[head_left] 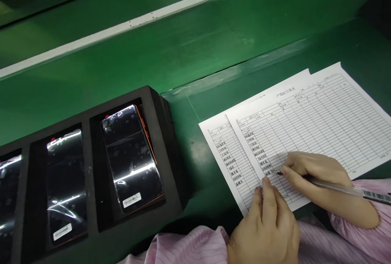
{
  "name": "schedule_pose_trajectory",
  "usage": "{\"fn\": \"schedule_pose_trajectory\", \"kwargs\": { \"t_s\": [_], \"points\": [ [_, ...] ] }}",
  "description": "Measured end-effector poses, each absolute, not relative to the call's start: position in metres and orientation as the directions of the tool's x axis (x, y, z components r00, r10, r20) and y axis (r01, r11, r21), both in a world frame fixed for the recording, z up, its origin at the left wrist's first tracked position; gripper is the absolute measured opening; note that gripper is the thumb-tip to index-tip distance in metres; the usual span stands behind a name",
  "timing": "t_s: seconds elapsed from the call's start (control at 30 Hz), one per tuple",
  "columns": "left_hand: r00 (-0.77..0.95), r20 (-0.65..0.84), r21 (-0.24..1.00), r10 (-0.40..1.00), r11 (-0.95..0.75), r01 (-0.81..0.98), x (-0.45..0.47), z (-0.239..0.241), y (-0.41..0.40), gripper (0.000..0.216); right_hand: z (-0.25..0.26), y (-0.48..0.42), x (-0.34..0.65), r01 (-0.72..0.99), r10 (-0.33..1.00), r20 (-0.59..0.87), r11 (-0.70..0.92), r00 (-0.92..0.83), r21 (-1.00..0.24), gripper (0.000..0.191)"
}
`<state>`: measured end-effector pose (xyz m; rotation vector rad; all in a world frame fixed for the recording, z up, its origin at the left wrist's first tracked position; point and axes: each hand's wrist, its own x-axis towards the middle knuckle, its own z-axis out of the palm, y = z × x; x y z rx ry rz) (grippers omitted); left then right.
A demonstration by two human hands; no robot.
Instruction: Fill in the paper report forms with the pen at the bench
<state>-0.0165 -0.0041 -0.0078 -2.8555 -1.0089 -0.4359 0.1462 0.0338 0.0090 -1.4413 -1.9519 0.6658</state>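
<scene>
My right hand [324, 182] is closed round a clear pen [342, 187], whose tip rests on the top form [308, 121], a white printed table sheet. A second sheet [227, 162] lies under it, shifted left. My left hand [265, 227] lies on the lower edge of the sheets with its fingers stretched flat, holding nothing. Both sleeves are pink.
A black foam tray [171, 134] on the left holds three glossy black phone screens [131, 158] in separate slots, each with a white label. Everything lies on a green bench; a green conveyor with a white stripe [137, 22] runs behind.
</scene>
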Motion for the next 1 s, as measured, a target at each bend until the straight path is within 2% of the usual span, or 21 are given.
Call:
{"fn": "schedule_pose_trajectory", "kwargs": {
  "t_s": [0.17, 0.47, 0.73, 0.9, 1.0],
  "points": [
    [0.750, 0.302, 0.003, 0.588, -0.788, 0.616, -0.016, -0.005, -0.002, 0.055, 0.008, 0.031, 0.148, 0.653, 0.961, 0.182, 0.276, -0.210, -0.705, 0.032],
    [0.709, 0.297, 0.056, 0.639, -0.753, 0.655, -0.014, -0.017, -0.014, 0.049, 0.009, 0.037, 0.146, 0.635, 0.943, 0.220, 0.330, -0.248, -0.698, 0.030],
    [0.704, 0.303, 0.062, 0.643, -0.750, 0.659, -0.013, -0.014, -0.011, 0.047, 0.007, 0.034, 0.150, 0.661, 0.961, 0.177, 0.275, -0.214, -0.698, 0.031],
    [0.751, 0.301, -0.003, 0.587, -0.787, 0.617, -0.017, -0.007, -0.002, 0.054, 0.007, 0.034, 0.149, 0.652, 0.955, 0.198, 0.295, -0.220, -0.698, 0.031],
    [0.785, 0.286, -0.017, 0.549, -0.816, 0.577, -0.018, -0.006, -0.001, 0.050, 0.009, 0.033, 0.148, 0.661, 0.960, 0.186, 0.279, -0.209, -0.696, 0.031]
  ]
}}
